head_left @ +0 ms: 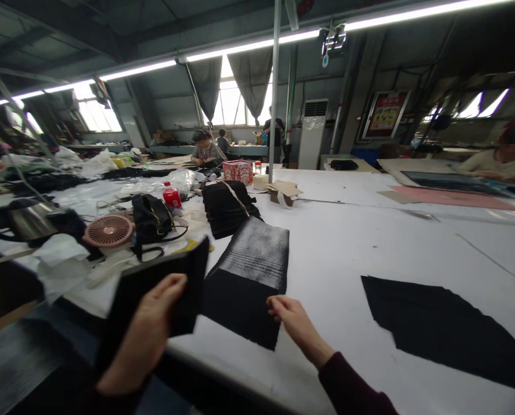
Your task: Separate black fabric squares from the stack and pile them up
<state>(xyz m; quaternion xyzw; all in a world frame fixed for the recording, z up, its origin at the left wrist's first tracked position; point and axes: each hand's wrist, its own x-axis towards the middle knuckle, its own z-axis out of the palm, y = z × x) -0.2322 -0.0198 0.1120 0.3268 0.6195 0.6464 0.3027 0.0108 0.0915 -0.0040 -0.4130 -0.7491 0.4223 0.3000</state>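
Observation:
My left hand (143,334) grips a stack of black fabric pieces (154,294), thumb on top, held up above the near edge of the white cutting table (370,230). My right hand (294,323), in a dark red sleeve, has its fingers curled and pinched at the right edge of a fanned row of black fabric pieces (251,276) lying on the table. Behind that row sits a taller pile of black pieces (227,207). A large black fabric panel (447,328) lies flat to the right.
A pink round fan (109,230), a black bag (151,219), a red-capped bottle (171,197), a kettle (28,222) and white paper clutter the left. A patterned box (238,171) and cardboard (286,191) sit farther back. Other people work at distant tables. A pole (275,86) rises mid-table.

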